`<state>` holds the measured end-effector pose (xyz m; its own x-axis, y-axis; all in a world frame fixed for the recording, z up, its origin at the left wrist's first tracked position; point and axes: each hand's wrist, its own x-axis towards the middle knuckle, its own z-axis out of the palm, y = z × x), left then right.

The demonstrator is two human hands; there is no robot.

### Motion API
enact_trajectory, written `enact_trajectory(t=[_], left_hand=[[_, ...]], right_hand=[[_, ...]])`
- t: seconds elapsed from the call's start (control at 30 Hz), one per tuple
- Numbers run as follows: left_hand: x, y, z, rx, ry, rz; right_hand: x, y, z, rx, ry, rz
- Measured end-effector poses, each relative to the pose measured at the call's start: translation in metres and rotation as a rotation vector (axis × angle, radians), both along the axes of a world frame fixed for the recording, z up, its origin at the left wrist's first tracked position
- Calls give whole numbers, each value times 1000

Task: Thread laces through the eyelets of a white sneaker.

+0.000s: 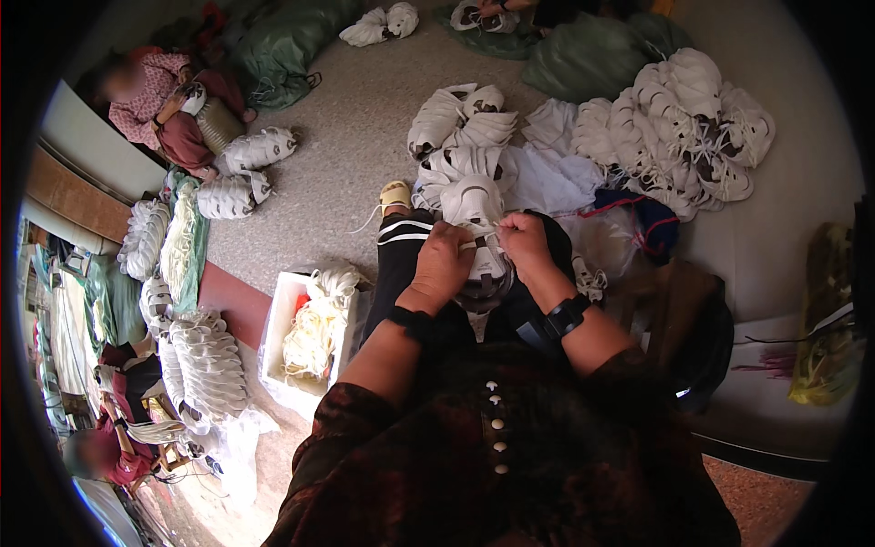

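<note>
Between my knees rests a white shoe upper [472, 199] with dark grey parts around its opening. My left hand [444, 263] is closed at its left side, fingers bent over a white lace. From the right, my right hand [526, 244] pinches a white shoelace [493, 226] at the lacing area. The exact grip of the fingertips is too small to make out. More nested white shoe uppers [460, 164] lie on the floor just beyond my knees.
A white box [298, 369] of cream laces [319, 330] stands left of my leg. A big pile of white uppers [679, 128] lies at the far right, before a green sack [597, 59]. People [150, 100] sit working at the left among stacked uppers [208, 360].
</note>
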<state>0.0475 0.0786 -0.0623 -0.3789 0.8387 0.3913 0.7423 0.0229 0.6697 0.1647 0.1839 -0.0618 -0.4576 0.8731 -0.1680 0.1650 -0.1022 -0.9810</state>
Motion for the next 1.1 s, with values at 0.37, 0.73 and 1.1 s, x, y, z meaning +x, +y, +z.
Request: enact_trajectory(t=[0.37,0.73,1.1], left_hand=[[9,-2,19,72,-113,-238],[2,-21,15,-32,-286,-388],[-11,-29,3,36,-880,-405]], right_hand=[[27,-9,21,197,270,276],[34,0,19,42,176,317],[12,-6,21,879,-405,349]])
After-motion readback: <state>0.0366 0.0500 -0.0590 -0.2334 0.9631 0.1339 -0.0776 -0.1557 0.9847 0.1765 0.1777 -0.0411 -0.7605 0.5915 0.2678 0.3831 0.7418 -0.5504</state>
